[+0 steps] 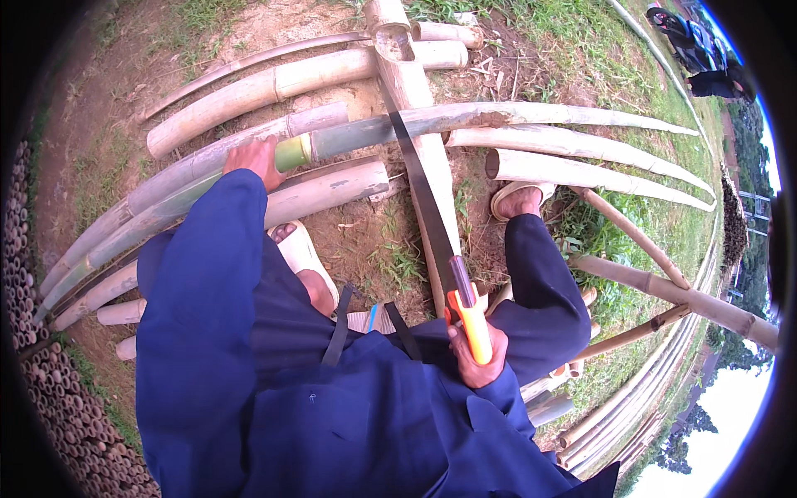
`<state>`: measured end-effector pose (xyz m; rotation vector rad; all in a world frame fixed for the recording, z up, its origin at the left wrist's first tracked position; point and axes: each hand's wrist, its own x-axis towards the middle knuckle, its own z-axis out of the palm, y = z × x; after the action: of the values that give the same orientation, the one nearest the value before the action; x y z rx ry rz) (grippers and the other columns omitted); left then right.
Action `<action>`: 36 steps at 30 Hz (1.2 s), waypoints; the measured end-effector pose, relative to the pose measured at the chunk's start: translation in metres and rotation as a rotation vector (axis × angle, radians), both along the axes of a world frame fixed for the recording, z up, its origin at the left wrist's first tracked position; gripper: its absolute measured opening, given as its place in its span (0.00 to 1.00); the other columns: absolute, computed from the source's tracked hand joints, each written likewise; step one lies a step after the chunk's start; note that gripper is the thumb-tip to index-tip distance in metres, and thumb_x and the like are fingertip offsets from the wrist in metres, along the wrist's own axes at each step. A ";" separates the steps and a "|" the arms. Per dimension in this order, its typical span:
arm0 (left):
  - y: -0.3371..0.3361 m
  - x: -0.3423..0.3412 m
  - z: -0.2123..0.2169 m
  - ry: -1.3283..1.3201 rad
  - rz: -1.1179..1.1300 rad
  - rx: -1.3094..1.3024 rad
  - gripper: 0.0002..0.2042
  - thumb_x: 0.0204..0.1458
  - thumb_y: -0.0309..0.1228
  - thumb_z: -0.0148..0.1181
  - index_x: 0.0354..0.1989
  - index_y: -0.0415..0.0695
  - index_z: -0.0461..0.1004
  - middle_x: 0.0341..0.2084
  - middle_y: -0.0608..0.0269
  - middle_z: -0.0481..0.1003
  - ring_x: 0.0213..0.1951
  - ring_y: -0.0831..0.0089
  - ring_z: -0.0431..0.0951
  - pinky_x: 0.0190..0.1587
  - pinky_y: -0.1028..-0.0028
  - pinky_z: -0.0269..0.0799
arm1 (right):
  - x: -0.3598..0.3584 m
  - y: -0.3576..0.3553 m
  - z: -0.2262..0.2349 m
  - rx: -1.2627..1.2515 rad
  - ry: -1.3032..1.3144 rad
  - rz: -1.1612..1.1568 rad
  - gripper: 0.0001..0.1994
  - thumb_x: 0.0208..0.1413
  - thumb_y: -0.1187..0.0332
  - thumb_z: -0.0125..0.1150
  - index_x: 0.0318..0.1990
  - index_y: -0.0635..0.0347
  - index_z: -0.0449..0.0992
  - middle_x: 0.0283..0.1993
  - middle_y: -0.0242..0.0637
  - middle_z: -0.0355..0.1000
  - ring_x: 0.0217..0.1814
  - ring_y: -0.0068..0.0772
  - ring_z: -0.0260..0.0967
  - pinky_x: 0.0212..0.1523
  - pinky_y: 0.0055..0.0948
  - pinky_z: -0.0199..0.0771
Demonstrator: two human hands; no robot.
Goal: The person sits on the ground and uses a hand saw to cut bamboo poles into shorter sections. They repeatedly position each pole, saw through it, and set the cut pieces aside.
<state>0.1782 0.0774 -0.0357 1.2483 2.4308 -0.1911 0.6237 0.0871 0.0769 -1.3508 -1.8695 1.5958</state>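
My right hand [484,355] is wrapped round the orange and yellow handle of a hand saw [425,199]. Its long dark blade runs up and away from me, meeting a long greenish bamboo pole [357,138]. Whether the teeth have cut into the pole I cannot tell. My left hand [254,159] grips this pole to the left of the blade, beside a bright green ring at a node. Under the pole lies a thick split bamboo support [407,83] with a notch near its far end.
Cut bamboo poles [249,98] lie left of the support, and more [581,174] lie right. My sandaled feet [303,257] stand on either side. A bamboo frame [656,286] rises at right, stacked bamboo ends [66,415] at lower left. A motorcycle [685,37] and a person [722,83] are far right.
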 end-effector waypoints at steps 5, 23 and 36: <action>0.001 0.005 -0.004 0.003 -0.007 -0.022 0.27 0.46 0.40 0.73 0.55 0.45 0.75 0.42 0.46 0.83 0.48 0.49 0.83 0.54 0.54 0.77 | -0.040 0.042 -0.026 0.087 0.034 0.039 0.05 0.62 0.74 0.66 0.38 0.67 0.79 0.25 0.28 0.73 0.25 0.15 0.67 0.27 0.21 0.69; 0.026 -0.002 0.008 -0.013 -0.041 -0.042 0.29 0.44 0.41 0.71 0.56 0.44 0.75 0.43 0.46 0.83 0.48 0.49 0.83 0.55 0.54 0.76 | -0.065 0.077 -0.029 0.044 0.109 0.030 0.06 0.62 0.74 0.65 0.38 0.69 0.78 0.25 0.28 0.72 0.27 0.17 0.64 0.29 0.26 0.67; 0.010 0.000 -0.003 0.009 -0.015 -0.057 0.27 0.43 0.41 0.70 0.53 0.45 0.76 0.41 0.45 0.82 0.47 0.48 0.83 0.54 0.54 0.77 | -0.024 0.050 -0.011 -0.020 0.055 0.024 0.04 0.61 0.76 0.65 0.39 0.70 0.79 0.25 0.29 0.72 0.27 0.17 0.64 0.30 0.26 0.69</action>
<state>0.1785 0.0875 -0.0389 1.2439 2.4067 -0.2689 0.5993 0.1368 0.0659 -1.2841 -1.8497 1.6508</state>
